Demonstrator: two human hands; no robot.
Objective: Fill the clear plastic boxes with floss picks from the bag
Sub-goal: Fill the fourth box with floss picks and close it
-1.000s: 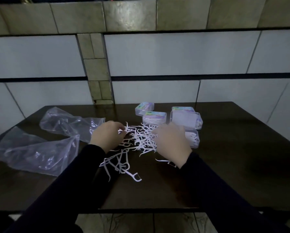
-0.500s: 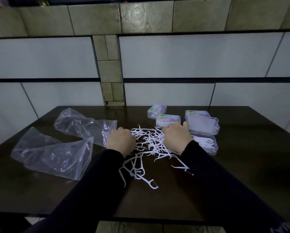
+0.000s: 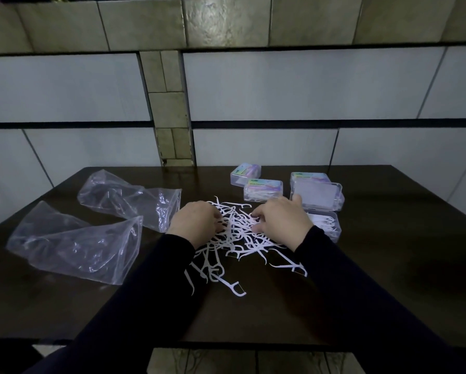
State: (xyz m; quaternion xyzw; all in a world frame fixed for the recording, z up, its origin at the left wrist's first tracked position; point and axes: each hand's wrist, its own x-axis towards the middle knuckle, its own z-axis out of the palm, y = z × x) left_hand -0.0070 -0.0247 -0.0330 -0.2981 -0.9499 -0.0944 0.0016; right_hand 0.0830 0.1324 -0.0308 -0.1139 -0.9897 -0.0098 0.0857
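Plainly the step in hand is gathering: the floss picks [image 3: 237, 236] are out of the bags and lie in a loose white heap on the dark table [image 3: 388, 279], and both hands work in that heap to collect a bunch for the open box [image 3: 327, 225], which sits just right of the heap, behind the right wrist, with some picks already in it. The left hand [image 3: 192, 222] rests on the left edge of the heap, fingers curled down into the picks; whether they have any pinched cannot be told, since the fingertips are hidden under the hand. The right hand [image 3: 280, 222] lies on the right side of the heap, fingers bent and spread over the picks, thumb tucked toward the middle; it seems to rake or pinch a few, though a firm hold is not visible. The next move likely calls for pinching a small aligned bunch and carrying it right into the open box, minding that tangled picks may drag others along. Three closed boxes [image 3: 263, 190] stand at the far side of the heap, one stacked under a lid [image 3: 317, 197]. Two empty bags [image 3: 75, 244] lie at left, well apart from the hands
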